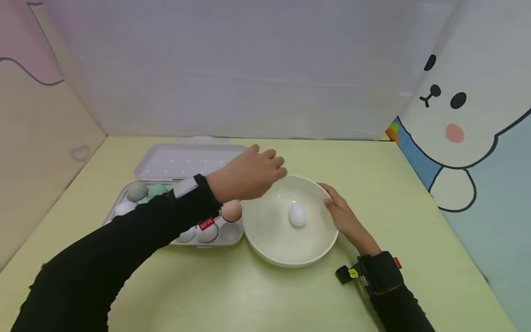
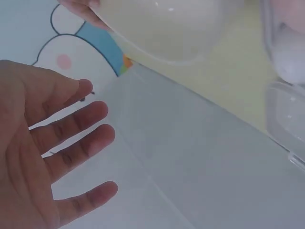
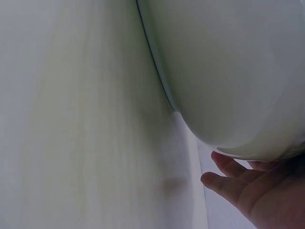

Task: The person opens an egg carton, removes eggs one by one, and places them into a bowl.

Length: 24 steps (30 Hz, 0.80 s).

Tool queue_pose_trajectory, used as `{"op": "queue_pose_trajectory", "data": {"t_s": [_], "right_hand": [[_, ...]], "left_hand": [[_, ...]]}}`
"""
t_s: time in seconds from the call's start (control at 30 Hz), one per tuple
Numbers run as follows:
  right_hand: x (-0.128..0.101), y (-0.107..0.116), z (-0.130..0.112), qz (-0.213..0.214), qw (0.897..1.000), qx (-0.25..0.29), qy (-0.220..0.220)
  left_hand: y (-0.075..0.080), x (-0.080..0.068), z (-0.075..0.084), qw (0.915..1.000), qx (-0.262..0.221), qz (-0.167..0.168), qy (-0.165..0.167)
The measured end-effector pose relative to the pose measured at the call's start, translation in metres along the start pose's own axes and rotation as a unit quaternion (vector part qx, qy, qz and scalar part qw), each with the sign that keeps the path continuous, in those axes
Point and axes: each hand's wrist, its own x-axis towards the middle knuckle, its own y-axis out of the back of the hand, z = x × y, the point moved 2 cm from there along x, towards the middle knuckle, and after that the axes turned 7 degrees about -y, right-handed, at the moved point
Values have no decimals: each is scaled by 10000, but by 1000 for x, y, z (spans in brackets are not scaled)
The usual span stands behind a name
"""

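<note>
A white bowl stands on the table with one white egg lying inside it. At its right rim my right hand grips the edge; the right wrist view shows fingertips by the bowl's side. My left hand is raised over the gap between bowl and egg carton, fingers spread and holding nothing, as the left wrist view also shows. Several white, green, grey and pinkish eggs sit in the carton, partly hidden by my left sleeve.
The carton's clear lid is folded back toward the rear wall. Side walls with printed drawings, among them a white cartoon animal, flank the pale yellow table.
</note>
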Motion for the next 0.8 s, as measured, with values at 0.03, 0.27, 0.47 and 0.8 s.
{"op": "queue_pose_trajectory", "data": {"t_s": [0.03,0.27,0.47,0.8], "right_hand": [[-1,2,0,14,10000,-8,-5],[-5,15,1,8,10000,86,-17],[-8,22,5,-15,9999,145,-86],[-11,24,5,26,9997,231,-63]], "left_hand": [[0,-9,-5,9999,95,58,90],[-31,-55,-9,9990,-300,-294,159],[-58,-59,1,9980,-580,-159,-196],[-62,-47,4,9961,-755,-442,-134]]}}
